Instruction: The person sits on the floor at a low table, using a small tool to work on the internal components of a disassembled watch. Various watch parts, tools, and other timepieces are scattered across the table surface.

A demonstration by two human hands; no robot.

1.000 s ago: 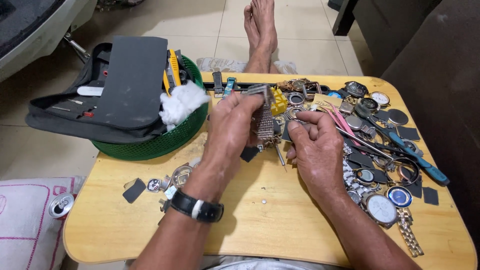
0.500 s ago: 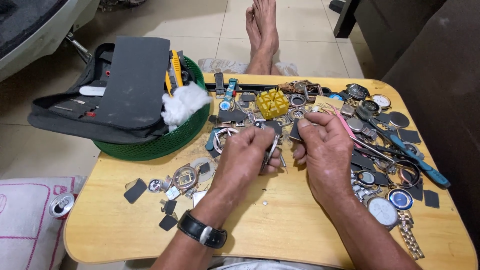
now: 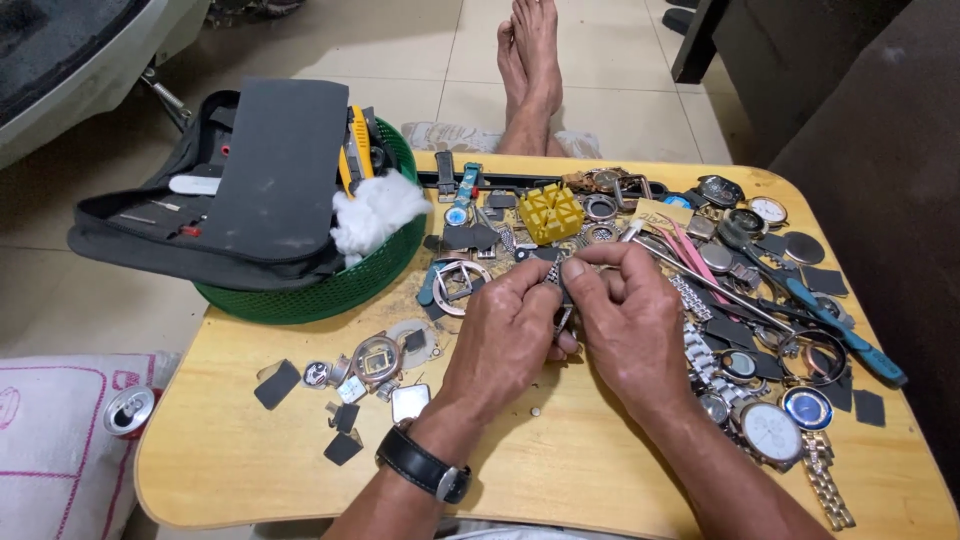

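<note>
Pale wooden surface [image 3: 250, 470], rounded corners, littered with watch parts. Both hands meet near its middle: left hand [image 3: 505, 335] and right hand [image 3: 630, 320] have their fingertips pressed together around a small metal watch part [image 3: 560, 285], pinched between them just above the wood; its exact shape is hidden by the fingers. Left wrist wears a black-strapped watch [image 3: 425, 465]. Just beyond the hands sits a yellow block [image 3: 550, 212], ridged on top. Left of the hands lie a round watch case [image 3: 376, 358] and dark square scraps [image 3: 277, 384]. Right of the hands: loose watches, a white-faced watch [image 3: 772, 432], a blue-handled tool [image 3: 850, 335]. Green basket [image 3: 330, 290] stands at the far left corner, holding a black tool case [image 3: 240, 190] and white cotton [image 3: 375, 212]. Bare feet [image 3: 530, 60] on the floor beyond.
</note>
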